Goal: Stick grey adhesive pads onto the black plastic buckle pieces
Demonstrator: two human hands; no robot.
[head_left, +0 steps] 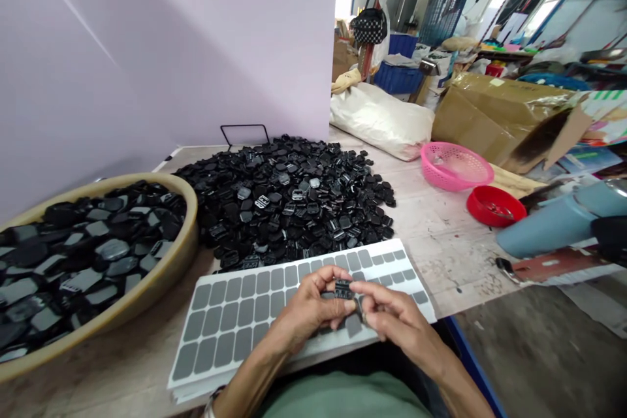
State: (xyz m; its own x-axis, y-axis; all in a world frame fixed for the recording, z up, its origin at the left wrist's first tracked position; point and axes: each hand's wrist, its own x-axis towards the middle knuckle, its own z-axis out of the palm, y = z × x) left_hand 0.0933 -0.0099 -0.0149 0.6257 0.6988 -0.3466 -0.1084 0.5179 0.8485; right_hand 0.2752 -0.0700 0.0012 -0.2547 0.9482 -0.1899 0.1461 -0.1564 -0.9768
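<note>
My left hand (313, 307) is closed round a small black plastic piece (343, 289), gripping it between thumb and fingers. My right hand (394, 313) is close beside it, index fingertip at the piece's edge. Between that hand's thumb and fingers, a grey rounded sticker (353, 324) is pinched, tilted against the rows below. Both hands are above a white sheet (183, 366) bearing rows of grey stickers (228, 317), which lies on a stack at the table's near edge. Behind the sheet spreads a large heap of black plastic pieces (294, 209).
At left stands a wide tan basin (191, 215) full of black pieces with grey faces. On the right are a pink basket (455, 170), a red bowl (494, 206) and a blue-grey cylinder (543, 219). A white sack (382, 119) and cardboard box (490, 114) lie farther back.
</note>
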